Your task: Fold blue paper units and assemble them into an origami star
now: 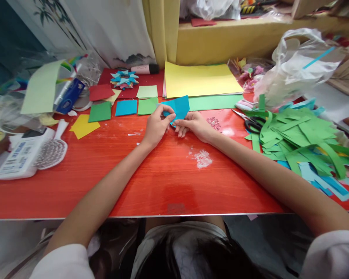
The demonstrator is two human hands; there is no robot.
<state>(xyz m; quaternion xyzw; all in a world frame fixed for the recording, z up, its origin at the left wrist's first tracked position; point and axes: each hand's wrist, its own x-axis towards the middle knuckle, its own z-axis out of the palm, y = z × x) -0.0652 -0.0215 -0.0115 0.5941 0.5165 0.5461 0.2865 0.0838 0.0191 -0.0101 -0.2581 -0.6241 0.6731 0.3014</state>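
A blue sheet of paper [178, 106] with a crease down it is held up over the red table [151, 178]. My left hand [162, 122] pinches its left side between thumb and fingers. At its lower right edge, my right hand [193, 124] grips it with thumb and fingertips. Behind the hands lie small square papers: a blue stack [126, 107], a light green stack [147, 105] and a darker green stack [100, 111]. A folded star of blue paper points [124, 79] sits farther back.
Scissors [251, 124] lie by a heap of green paper strips [302, 135] on the right. Large yellow sheets [200, 79] are at the back. A white hairbrush [52, 149] and a white box-like bottle [23, 155] stand left, near yellow paper [84, 126]. A plastic bag [296, 73] is back right.
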